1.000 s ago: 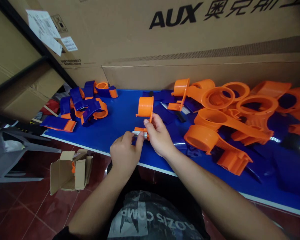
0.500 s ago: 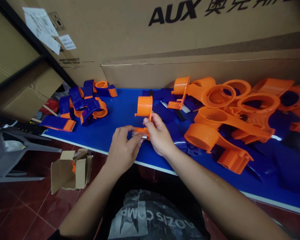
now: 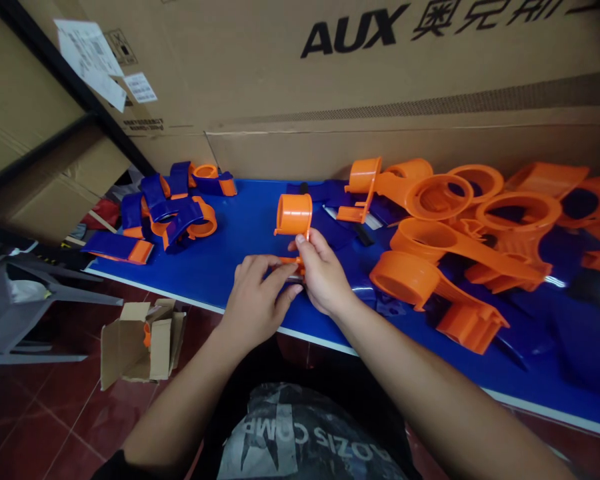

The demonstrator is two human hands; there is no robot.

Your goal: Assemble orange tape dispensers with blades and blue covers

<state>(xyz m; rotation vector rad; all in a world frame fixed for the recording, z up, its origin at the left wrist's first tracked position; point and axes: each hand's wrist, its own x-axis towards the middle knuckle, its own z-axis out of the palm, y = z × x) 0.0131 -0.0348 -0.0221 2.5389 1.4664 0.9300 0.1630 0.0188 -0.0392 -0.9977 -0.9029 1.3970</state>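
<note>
Near the table's front edge I hold an orange plastic tape dispenser (image 3: 295, 215) between both hands, its round hub pointing away from me. My right hand (image 3: 324, 273) is closed around its middle, thumb on top. The fingers of my left hand (image 3: 257, 293) pinch the dispenser's near end, where a thin metal strip (image 3: 296, 277) shows beside the fingertips. Most of that strip and the near end are covered by my fingers. Beyond my right hand, another orange dispenser (image 3: 364, 177) stands on the table.
Several orange dispensers (image 3: 410, 277) pile up on the right of the blue table (image 3: 245, 220), with dark blue pieces among them. Blue-and-orange dispensers (image 3: 155, 197) lie at the left. A large carton (image 3: 260, 80) stands behind; an open box (image 3: 130, 343) sits on the floor.
My left fingers have shifted to the right along the dispenser's near end and now cover more of the metal strip. The dispenser and right hand have moved slightly right in the view.
</note>
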